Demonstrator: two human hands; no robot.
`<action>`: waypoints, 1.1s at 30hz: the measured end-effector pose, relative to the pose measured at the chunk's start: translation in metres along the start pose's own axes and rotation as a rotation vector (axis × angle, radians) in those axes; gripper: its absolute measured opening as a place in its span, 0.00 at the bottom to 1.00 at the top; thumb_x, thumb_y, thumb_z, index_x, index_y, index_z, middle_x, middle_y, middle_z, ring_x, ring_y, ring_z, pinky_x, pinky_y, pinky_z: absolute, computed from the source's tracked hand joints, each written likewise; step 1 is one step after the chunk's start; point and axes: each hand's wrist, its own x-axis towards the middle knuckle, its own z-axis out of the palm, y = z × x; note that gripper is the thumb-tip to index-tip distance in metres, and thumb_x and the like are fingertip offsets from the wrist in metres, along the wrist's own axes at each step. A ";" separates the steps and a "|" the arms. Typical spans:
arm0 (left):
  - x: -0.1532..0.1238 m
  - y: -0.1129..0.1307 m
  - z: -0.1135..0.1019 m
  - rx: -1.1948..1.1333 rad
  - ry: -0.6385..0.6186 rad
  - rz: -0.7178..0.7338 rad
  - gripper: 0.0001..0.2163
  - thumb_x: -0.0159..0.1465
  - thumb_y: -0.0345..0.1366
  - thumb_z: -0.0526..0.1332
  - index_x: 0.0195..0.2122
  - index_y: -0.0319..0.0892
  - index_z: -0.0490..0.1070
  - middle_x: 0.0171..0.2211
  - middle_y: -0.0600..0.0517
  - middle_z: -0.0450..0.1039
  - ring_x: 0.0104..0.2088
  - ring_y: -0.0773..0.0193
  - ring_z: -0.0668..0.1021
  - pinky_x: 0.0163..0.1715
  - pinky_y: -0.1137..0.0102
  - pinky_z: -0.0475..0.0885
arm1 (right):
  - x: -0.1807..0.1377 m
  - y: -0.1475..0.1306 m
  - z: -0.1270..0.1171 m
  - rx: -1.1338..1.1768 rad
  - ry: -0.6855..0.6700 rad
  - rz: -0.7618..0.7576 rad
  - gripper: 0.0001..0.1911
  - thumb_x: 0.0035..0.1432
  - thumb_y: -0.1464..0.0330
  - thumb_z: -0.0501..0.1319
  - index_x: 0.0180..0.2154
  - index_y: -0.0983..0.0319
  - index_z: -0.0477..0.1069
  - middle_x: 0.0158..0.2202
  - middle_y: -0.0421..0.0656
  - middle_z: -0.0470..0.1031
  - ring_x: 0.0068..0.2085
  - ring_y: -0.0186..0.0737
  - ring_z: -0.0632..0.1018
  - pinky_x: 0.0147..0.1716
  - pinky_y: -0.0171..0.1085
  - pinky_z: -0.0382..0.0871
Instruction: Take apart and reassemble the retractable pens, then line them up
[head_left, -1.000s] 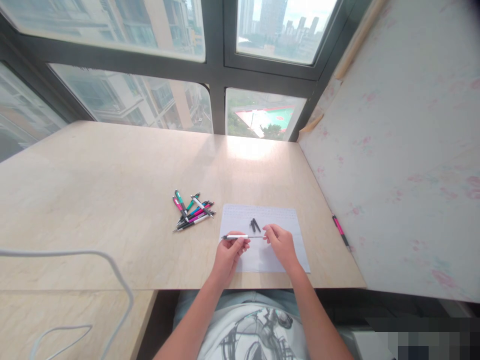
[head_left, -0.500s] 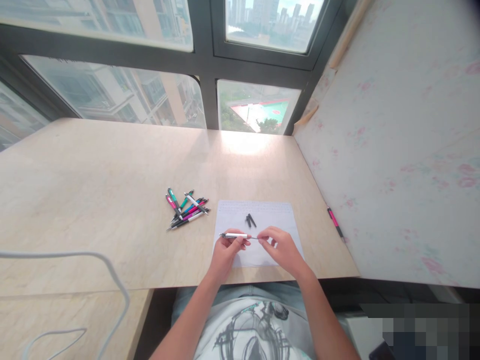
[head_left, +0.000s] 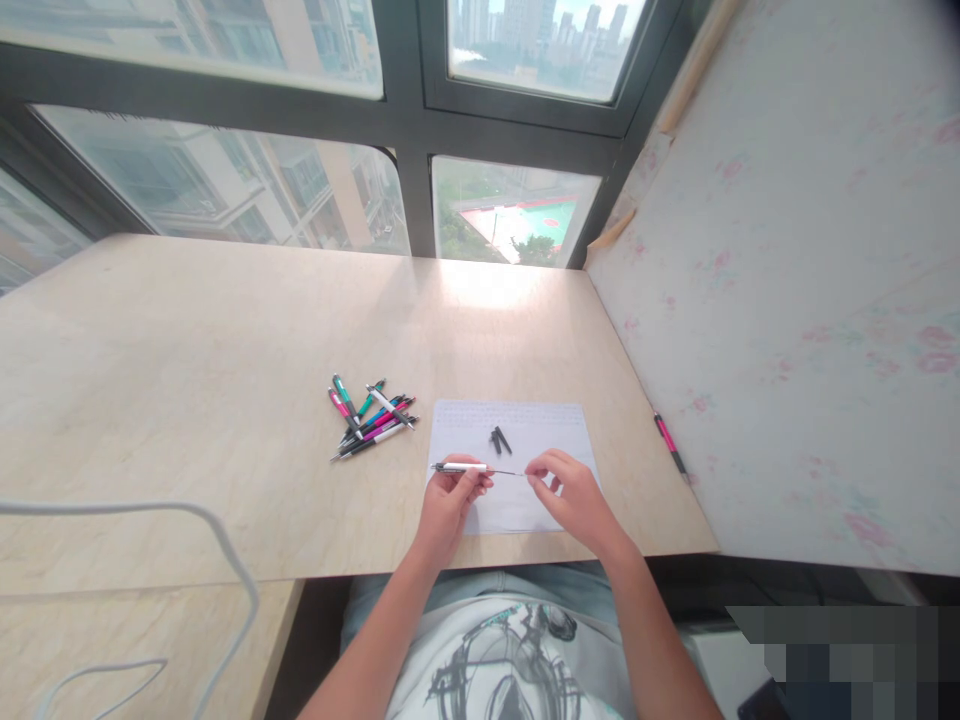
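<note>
My left hand [head_left: 448, 508] is closed around the white barrel of a pen [head_left: 466, 467], which lies roughly level with its clip end to the left. Out of the barrel's right end sticks a thin dark refill [head_left: 507, 473]. At the refill's far end, my right hand [head_left: 568, 497] pinches the tip between thumb and finger. Both hands are over a sheet of paper [head_left: 517, 515] with lines of writing near its top. Just beyond the fingers, several short black pen parts [head_left: 502, 440] rest on the sheet.
To the left of the paper lies a loose pile of several coloured pens [head_left: 375, 420]. A pink and black pen [head_left: 670, 443] lies along the papered wall [head_left: 795, 330] on the right. A pale cable [head_left: 217, 530] loops over the desk [head_left: 187, 380] at lower left. Windows stand behind.
The hands have moved farther apart, the right one to the right and the left one with the barrel slightly left. More of the refill shows between them.
</note>
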 end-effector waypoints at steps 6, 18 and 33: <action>0.000 0.000 0.001 0.007 -0.014 0.013 0.07 0.60 0.37 0.65 0.36 0.39 0.73 0.33 0.48 0.77 0.31 0.67 0.76 0.33 0.73 0.70 | -0.002 0.000 -0.009 0.045 0.040 0.081 0.05 0.58 0.73 0.56 0.33 0.59 0.70 0.33 0.41 0.73 0.35 0.36 0.75 0.30 0.34 0.68; -0.001 0.003 0.004 0.045 -0.024 0.024 0.08 0.58 0.37 0.66 0.34 0.39 0.73 0.31 0.49 0.77 0.29 0.66 0.75 0.32 0.72 0.69 | 0.006 -0.019 0.010 0.022 -0.036 -0.008 0.08 0.60 0.70 0.56 0.36 0.58 0.74 0.33 0.42 0.75 0.33 0.38 0.74 0.30 0.35 0.69; 0.001 0.003 0.001 -0.035 0.011 -0.025 0.09 0.58 0.38 0.67 0.36 0.39 0.73 0.34 0.47 0.79 0.30 0.67 0.76 0.32 0.73 0.69 | -0.011 0.026 -0.028 0.051 0.005 0.198 0.07 0.57 0.66 0.58 0.35 0.60 0.74 0.35 0.43 0.78 0.36 0.40 0.78 0.33 0.37 0.72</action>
